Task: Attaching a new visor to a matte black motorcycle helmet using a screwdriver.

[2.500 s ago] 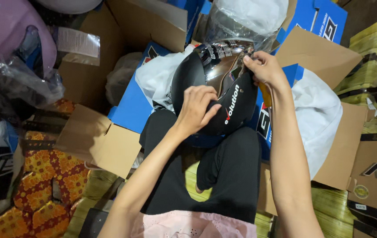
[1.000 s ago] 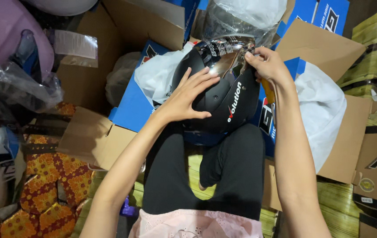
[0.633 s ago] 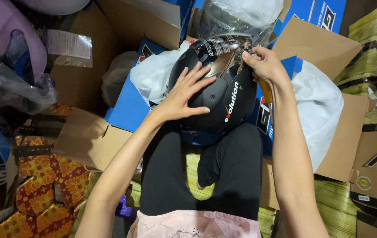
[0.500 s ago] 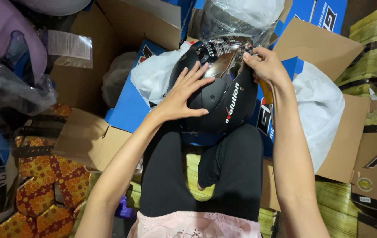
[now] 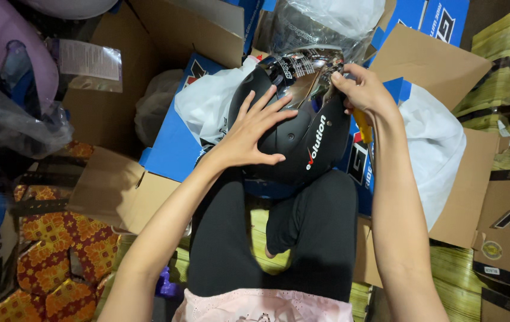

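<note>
While the person sits cross-legged in black trousers (image 5: pixel 303 238), a matte black helmet (image 5: pixel 294 143) rests on the lap, tilted away toward the open boxes. Left hand (image 5: pixel 249 134) lies flat on the helmet's shell — fingers spread wide, palm pressing down, nothing pinched. Right hand (image 5: pixel 365 92) is at the helmet's upper right edge, grip pressed together on the rim of the mirrored visor (image 5: pixel 303 74); a yellow tool handle (image 5: pixel 362 125) shows just under that hand, whether it is held there cannot be told for sure.

Behind the helmet, a clear plastic bag (image 5: pixel 326 24) holds something dark, touching the visor end. White plastic wrap (image 5: pixel 207 107) sits just left of the helmet, and more white wrap (image 5: pixel 437 143) to the right, both lying in blue cardboard boxes (image 5: pixel 168 149). Brown box flaps (image 5: pixel 431 59) stand open around them.

Far left — a pink helmet (image 5: pixel 4 53) partly in clear wrap, and a clear sleeve with a printed leaflet (image 5: pixel 91 62). Floor mat with orange-red pattern (image 5: pixel 58 262) at lower left. Stacked flat yellow-green cartons (image 5: pixel 493 77) at upper right.
</note>
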